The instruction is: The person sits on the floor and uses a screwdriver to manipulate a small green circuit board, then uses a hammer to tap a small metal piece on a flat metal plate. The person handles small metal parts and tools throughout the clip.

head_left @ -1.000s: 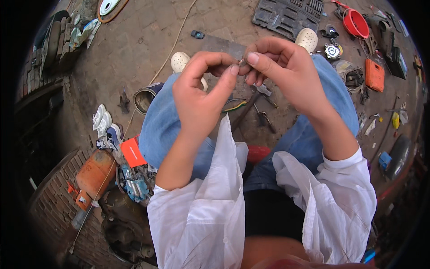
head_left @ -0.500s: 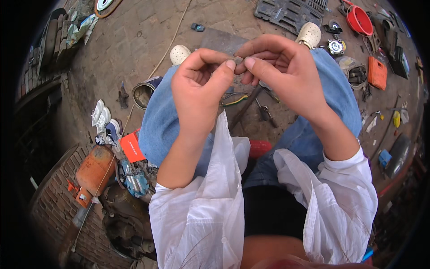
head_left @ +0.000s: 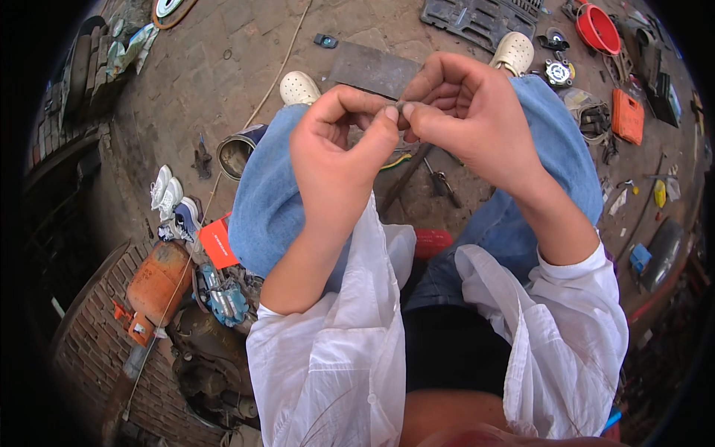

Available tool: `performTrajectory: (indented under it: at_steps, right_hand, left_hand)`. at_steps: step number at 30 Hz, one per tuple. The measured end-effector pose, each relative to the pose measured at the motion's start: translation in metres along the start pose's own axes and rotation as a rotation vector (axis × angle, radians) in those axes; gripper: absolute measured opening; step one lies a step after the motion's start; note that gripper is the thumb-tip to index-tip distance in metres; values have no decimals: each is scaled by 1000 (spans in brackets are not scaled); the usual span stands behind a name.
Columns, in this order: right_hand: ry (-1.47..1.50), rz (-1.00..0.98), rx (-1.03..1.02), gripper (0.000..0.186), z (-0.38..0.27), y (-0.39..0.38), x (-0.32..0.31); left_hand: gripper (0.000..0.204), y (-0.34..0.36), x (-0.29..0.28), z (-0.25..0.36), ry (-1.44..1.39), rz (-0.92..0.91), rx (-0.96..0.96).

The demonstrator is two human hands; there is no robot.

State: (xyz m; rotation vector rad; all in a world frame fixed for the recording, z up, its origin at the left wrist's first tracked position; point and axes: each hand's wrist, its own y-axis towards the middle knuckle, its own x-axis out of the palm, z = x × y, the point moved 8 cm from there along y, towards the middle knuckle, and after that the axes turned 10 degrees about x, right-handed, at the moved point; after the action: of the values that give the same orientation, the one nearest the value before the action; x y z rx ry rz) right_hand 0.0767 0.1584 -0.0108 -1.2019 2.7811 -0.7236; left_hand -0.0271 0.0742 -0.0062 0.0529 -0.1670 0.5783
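My left hand [head_left: 344, 145] and my right hand [head_left: 477, 123] meet above the ground between my knees. Thumb and forefinger of each are pinched together, fingertips almost touching. Between them sits a tiny dark piece [head_left: 400, 112], mostly covered by the fingertips and too small to name. Below the hands lie a dark bar [head_left: 404, 179], a tool with a yellow-green handle [head_left: 396, 162] and another dark hand tool [head_left: 445, 186]. A flat grey metal plate [head_left: 372, 68] rests on the ground just beyond my fingers.
A black tool case [head_left: 477, 30] lies open at the far side. On the right are a red bowl [head_left: 598, 30], an orange case [head_left: 628, 117] and a round metal part [head_left: 557, 72]. An open can [head_left: 238, 155], shoes [head_left: 170, 195] and an orange gas cylinder [head_left: 159, 281] stand left.
Both hands have shifted slightly, and their fingertips have drawn closer together around the tiny piece. The metal plate shows more fully now.
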Motion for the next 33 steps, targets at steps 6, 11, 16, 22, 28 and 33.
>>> performTrajectory:
  at_steps: [6, 11, 16, 22, 28, 33]
  right_hand:
    - [-76, -10, -2, 13, -2, -1, 1]
    - [-87, -59, 8, 10, 1, 0, 3]
    - [60, -28, -123, 10, -14, -7, 5]
    - [-240, 136, -533, 12, -37, -23, 4]
    - [-338, 207, -636, 12, -45, -30, 4]
    - [-343, 194, -634, 12, -44, -30, 4]
  left_hand:
    - [4, -1, -2, 1, 103, 12, 48]
    - [5, -1, -4, -2, 57, 7, 28]
    - [9, 2, 1, 9, -95, -1, 107]
    - [13, 1, -5, 19, 9, -15, 287]
    - [14, 0, -4, 25, 93, -19, 343]
    - [14, 0, -4, 22, 65, -19, 314]
